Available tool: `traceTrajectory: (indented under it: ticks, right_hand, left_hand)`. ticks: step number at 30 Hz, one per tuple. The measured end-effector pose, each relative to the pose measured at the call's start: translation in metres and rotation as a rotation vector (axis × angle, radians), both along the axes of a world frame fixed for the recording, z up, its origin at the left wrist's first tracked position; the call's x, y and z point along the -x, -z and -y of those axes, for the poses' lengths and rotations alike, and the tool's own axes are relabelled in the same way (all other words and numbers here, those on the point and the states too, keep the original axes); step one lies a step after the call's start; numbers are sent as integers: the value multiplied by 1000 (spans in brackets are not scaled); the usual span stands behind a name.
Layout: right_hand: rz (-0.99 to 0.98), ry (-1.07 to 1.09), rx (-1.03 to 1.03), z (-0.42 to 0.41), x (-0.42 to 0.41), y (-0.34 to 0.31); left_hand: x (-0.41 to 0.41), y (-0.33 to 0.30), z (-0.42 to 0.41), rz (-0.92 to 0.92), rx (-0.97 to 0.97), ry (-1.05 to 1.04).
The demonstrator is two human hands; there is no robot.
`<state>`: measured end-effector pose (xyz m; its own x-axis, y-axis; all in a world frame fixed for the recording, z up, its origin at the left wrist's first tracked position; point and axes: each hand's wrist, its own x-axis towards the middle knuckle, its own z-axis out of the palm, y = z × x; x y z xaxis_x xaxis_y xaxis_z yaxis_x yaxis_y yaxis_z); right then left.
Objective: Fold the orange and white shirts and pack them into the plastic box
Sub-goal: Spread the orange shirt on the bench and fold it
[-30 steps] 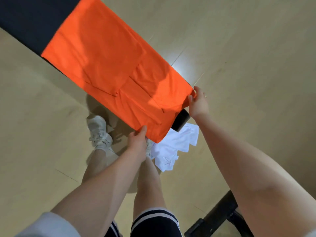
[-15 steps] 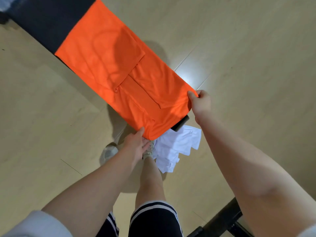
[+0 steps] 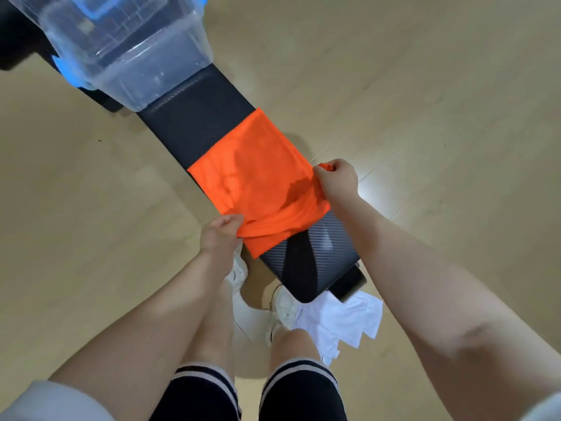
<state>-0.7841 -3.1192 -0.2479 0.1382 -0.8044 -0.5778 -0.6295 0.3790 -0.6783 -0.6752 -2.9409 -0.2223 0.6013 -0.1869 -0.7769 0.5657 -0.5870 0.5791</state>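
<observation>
Head view, looking down. Long black padded bench (image 3: 209, 129) runs diagonally across pale wooden floor (image 3: 425, 86). Bright orange fabric shirt (image 3: 252, 174) lies across the bench's middle, its near edge bunched into folds. Left hand (image 3: 220, 235) grips the near-left corner of that bunched edge, fingers curled tight round the cloth. Right hand (image 3: 337, 179) pinches the right corner, thumb and fingers closed on a small tuft of orange. Clear plastic storage box with blue latches (image 3: 127, 53) sits on the bench's far end, well apart from the orange shirt. Crumpled white shirt (image 3: 343, 320) lies on the floor below the bench's near end, just beside white sneakers (image 3: 282, 308).
</observation>
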Motion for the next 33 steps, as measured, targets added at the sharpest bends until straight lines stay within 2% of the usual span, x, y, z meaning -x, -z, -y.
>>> traceTrajectory:
  ticks: [4,6,8,9,10,12,14,16,18,19,22,25,29,33]
  right_hand:
    - [102,72,-113,21,-58,22]
    - [172,86,-199,33,-85,37]
    - [168,53,-229,44,-106,50]
    - [147,26,-242,49,-113,55]
    - [129,-5,-270,53,-118,60]
    - [69,-101,-296,59,-124,67]
    - [-41,-207,-216,64,-124,71]
    - [-159,-330,-78,69,-122,73]
    - [-264,-476,47,72,-120,71]
    - [-257,-513,93,74,-120,70]
    - [-135,-476,148,78,-125,65]
    - [-151,-426,129,78,-133,67]
    - [-166,-396,148,75,-146,77]
    - [-148,-381,158,75,-159,84]
  left_hand:
    - [-58,22,17,-71,32,-111]
    - [-85,38,28,-43,20,-57]
    - [-107,52,36,-148,21,-115]
    - [-115,58,40,-175,11,-78]
    - [-121,64,42,-173,2,21]
    - [-131,78,40,-34,-26,322]
    - [-139,90,37,238,-141,696]
    - [-145,96,39,389,-187,888]
    - [-149,92,45,403,-150,914]
    - [-152,88,47,380,-111,901]
    - [-163,80,46,223,-9,795]
    - [-175,79,39,182,-65,792]
    - [-184,89,34,260,-136,867]
    - [-180,88,43,514,-184,956]
